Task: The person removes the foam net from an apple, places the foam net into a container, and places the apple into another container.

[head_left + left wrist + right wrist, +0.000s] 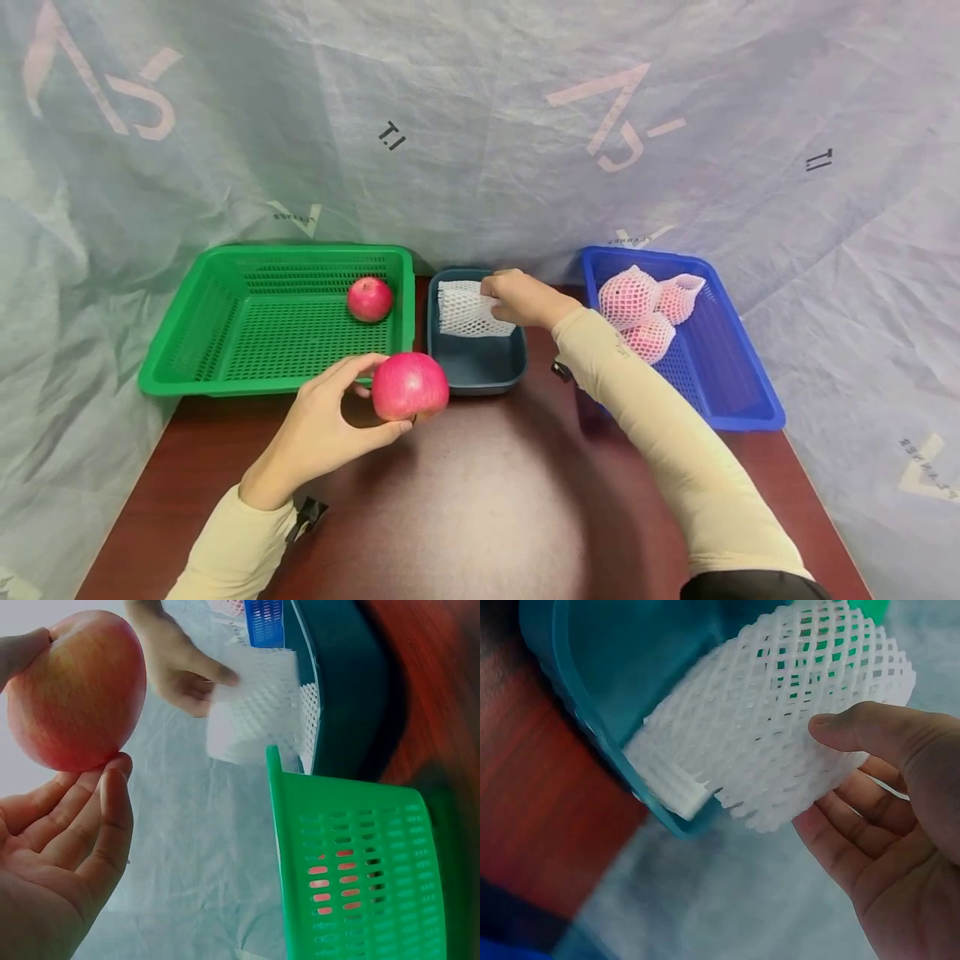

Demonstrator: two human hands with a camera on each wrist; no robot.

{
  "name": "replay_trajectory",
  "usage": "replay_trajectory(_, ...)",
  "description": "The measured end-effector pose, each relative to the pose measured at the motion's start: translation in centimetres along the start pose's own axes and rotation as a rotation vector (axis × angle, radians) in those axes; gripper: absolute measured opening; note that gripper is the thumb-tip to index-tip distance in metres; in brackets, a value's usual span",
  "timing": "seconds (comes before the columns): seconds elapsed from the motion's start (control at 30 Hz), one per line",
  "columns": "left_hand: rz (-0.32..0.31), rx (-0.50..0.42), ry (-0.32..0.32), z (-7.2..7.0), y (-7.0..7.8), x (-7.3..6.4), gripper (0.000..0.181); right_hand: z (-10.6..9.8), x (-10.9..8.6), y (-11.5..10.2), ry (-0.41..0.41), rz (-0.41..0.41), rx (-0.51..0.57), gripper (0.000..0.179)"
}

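Observation:
My left hand [322,421] holds a red apple [410,387] between thumb and fingers, above the table in front of the green basket. In the left wrist view the apple [79,694] shows its stem side near the thumb. My right hand [528,298] pinches a white foam net sleeve [468,310] over the dark teal tray [480,385]. The right wrist view shows the thumb on top of the flat net sleeve [780,712] and the fingers beneath it. More white foam netting [667,776] lies in the tray under the held one.
On the left stands a green basket [247,387] with one red apple [369,299] in its right part. A blue basket [750,367] on the right holds several net-wrapped fruits [628,296]. Grey sheeting [480,167] hangs behind the brown table [465,500].

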State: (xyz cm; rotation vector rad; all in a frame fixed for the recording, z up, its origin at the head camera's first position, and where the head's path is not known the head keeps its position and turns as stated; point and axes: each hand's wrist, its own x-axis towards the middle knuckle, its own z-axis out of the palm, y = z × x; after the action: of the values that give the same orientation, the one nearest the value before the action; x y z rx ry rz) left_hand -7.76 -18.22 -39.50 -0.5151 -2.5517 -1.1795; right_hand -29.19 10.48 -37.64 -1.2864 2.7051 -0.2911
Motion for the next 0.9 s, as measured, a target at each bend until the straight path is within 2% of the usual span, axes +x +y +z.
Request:
replay_trajectory(0.07, -0.002, 0.004, 0.007, -0.1, -0.1, -0.1, 0.075, 1.0, 1.1, 0.6, -0.037, 0.02, -0.001, 0.01)
replay_trajectory(0.17, -0.003, 0.008, 0.017, -0.2, -0.2, -0.2, 0.075, 2.1, 2.2, 1.4, -0.074, 0.066, 0.004, 0.028)
replay_trajectory(0.27, -0.002, 0.008, 0.024, -0.3, -0.3, -0.4, 0.075, 2.9, 2.8, 2.1, -0.077, 0.123, 0.018, 0.038)
replay_trajectory(0.4, -0.009, 0.009, 0.037, -0.4, -0.6, -0.7, 0.074, 3.4, 3.3, 2.8, -0.078, 0.162, 0.017, 0.033)
replay_trajectory(0.53, -0.018, 0.011, 0.046, -0.2, -0.8, -0.7, 0.075, 3.4, 3.1, 3.3, -0.064, 0.156, 0.002, 0.013)
replay_trajectory(0.7, -0.021, 0.008, 0.04, 0.0, -1.1, -0.6, 0.075, 2.8, 2.7, 3.2, -0.053, 0.161, 0.009, 0.031)
replay_trajectory(0.9, -0.027, 0.002, 0.032, 0.2, -1.3, -0.4, 0.074, 1.9, 1.5, 2.2, -0.019, 0.141, 0.043, 0.033)
